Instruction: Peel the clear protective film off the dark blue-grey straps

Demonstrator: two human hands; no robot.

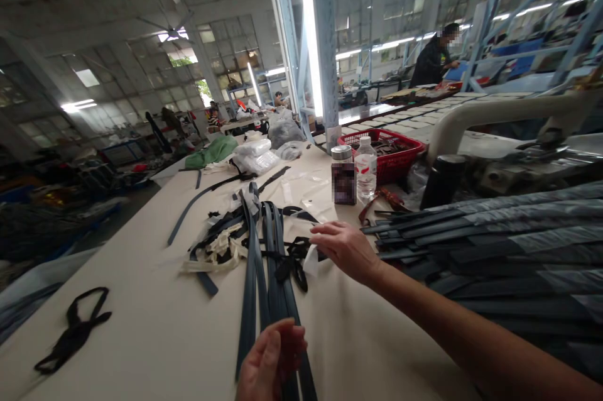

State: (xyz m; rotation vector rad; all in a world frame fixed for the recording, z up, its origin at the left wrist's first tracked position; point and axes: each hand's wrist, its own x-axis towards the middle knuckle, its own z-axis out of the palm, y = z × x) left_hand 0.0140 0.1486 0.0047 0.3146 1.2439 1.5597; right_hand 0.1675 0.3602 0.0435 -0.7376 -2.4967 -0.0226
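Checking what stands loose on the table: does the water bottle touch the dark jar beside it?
Cannot tell. In the head view the water bottle and the dark jar overlap at their edges, so any gap is hidden.

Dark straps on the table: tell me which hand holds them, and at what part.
The left hand grips the long dark straps at their near end. The right hand rests open on the tangle farther along, fingertips at a white scrap, gripping nothing.

Red basket [393, 156] sits far back on the table [155, 319], water bottle [365, 168] and jar [343, 176] just in front, green cloth [211, 153] further left.
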